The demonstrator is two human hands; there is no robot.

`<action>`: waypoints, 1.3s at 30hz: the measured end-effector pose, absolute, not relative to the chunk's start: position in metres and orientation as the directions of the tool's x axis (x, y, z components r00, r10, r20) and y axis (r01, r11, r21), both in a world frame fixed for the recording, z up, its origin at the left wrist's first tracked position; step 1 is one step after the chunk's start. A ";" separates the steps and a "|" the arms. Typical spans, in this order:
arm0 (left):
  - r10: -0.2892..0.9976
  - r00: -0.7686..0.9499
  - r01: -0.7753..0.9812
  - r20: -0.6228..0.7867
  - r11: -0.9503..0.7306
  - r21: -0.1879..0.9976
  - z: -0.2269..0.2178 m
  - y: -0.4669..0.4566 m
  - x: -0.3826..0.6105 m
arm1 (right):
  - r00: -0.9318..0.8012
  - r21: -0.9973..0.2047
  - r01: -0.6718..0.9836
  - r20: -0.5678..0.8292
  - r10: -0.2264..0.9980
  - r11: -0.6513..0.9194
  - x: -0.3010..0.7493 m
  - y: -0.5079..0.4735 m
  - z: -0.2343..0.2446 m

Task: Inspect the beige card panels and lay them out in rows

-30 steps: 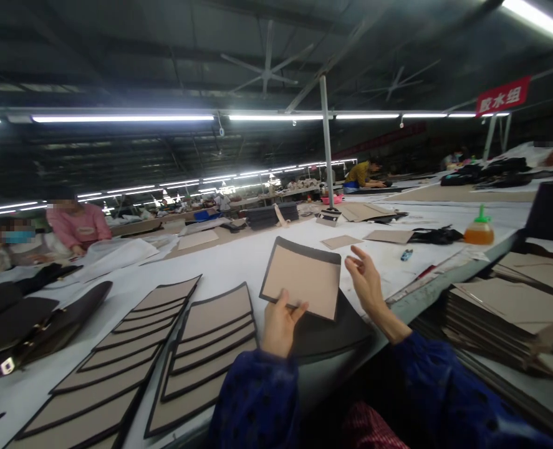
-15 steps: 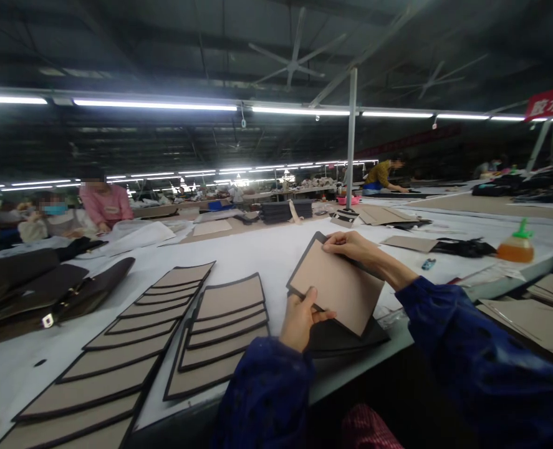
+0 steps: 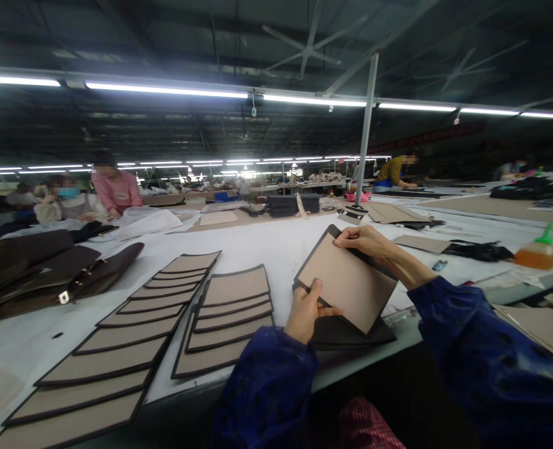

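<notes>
- There's the left hand gripping the lower edge of a tan, dark-bordered panel, tilted up off the table!
- Right hand curled over its top edge!
- Just below, a dark panel lies on the white-covered table.
- Fanned rows of tan panels sit to the left.
- Far right, an orange bottle with a green nozzle.
- Upper left, a co-worker in pink at another table.
</notes>
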State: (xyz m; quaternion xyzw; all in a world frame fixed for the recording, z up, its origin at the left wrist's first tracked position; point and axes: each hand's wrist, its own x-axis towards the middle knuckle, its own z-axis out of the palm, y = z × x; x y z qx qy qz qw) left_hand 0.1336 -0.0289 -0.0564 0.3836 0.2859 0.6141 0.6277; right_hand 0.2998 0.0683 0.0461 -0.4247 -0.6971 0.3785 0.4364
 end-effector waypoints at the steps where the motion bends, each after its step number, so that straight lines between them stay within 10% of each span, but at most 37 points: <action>1: 0.990 0.081 -0.551 0.112 -0.049 0.833 -0.057 -0.029 0.134 | -0.258 -0.897 0.263 0.289 0.922 0.355 0.300 0.068 0.046; 17: 0.980 0.124 -0.557 0.159 -0.064 0.828 -0.054 -0.033 0.133 | -0.336 -0.879 0.317 0.247 0.909 0.356 0.303 0.058 0.060; 34: 0.993 0.031 -0.579 0.111 -0.072 0.812 -0.055 -0.026 0.133 | -0.257 -0.690 0.473 0.487 0.835 0.548 0.292 0.073 0.039; 39: 0.991 -0.072 -0.676 0.109 -0.129 0.726 -0.051 -0.024 0.130 | 0.025 -0.693 0.295 0.693 0.720 0.657 0.297 0.070 0.037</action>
